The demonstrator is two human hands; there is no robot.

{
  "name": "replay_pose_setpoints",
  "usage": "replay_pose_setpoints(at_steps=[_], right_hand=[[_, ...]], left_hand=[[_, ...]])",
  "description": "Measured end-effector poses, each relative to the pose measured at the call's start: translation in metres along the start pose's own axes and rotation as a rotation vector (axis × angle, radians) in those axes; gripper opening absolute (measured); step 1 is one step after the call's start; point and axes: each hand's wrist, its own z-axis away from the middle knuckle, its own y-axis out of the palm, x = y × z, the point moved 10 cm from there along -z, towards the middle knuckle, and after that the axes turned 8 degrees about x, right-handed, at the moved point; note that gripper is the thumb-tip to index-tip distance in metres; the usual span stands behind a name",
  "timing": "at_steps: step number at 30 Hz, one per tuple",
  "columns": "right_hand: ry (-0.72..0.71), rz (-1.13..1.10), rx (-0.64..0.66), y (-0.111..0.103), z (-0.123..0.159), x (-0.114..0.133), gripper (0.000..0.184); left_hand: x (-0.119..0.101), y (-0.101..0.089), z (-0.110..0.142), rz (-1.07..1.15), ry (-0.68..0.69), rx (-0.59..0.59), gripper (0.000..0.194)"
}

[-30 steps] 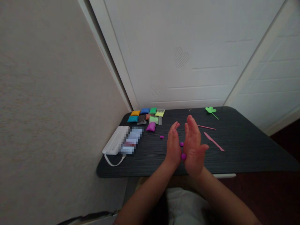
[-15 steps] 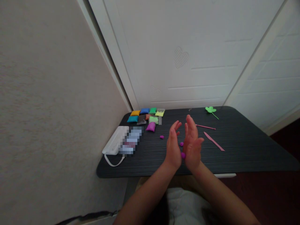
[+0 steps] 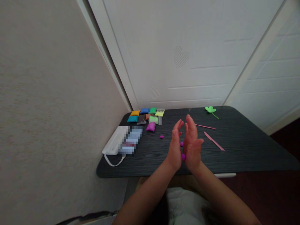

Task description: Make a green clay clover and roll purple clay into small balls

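Note:
A small purple ball of modelling clay (image 3: 183, 157) is held between my two palms, near their heels. My left hand (image 3: 175, 148) stands edge-up with its fingers stretched upward and its palm against the ball. Facing it, my right hand (image 3: 192, 145) has straight fingers and a thumb pointing out to the right; its palm presses the other side. Just beyond the ball, a second purple clay piece (image 3: 182, 144) lies on the table, seen through the gap between the hands. Another purple clay piece (image 3: 162, 137) rests farther left.
Several coloured clay packets (image 3: 144, 111), including a purple packet (image 3: 151, 126), lie at the back left of the dark table (image 3: 150, 162). A white case with a strap (image 3: 116, 140) sits beside a blurred phone (image 3: 132, 140). At right are a pink knife tool (image 3: 213, 141), a pink stick (image 3: 205, 126) and a green clover shape (image 3: 210, 109).
My left hand has shifted slightly to the right, its fingers now closer to the right hand. The clay ball sits slightly lower between the palms, while the right hand has barely moved.

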Motion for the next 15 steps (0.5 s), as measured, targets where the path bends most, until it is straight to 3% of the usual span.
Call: replay_pose_setpoints(at_steps=[10, 15], right_hand=[[-0.040, 0.049, -0.012, -0.001, -0.002, 0.009, 0.067], [-0.050, 0.069, 0.023, 0.006, 0.004, 0.011, 0.066]], left_hand=[[0.004, 0.007, -0.001, 0.016, -0.021, 0.082, 0.052], [0.009, 0.002, -0.006, 0.058, -0.030, 0.048, 0.050]])
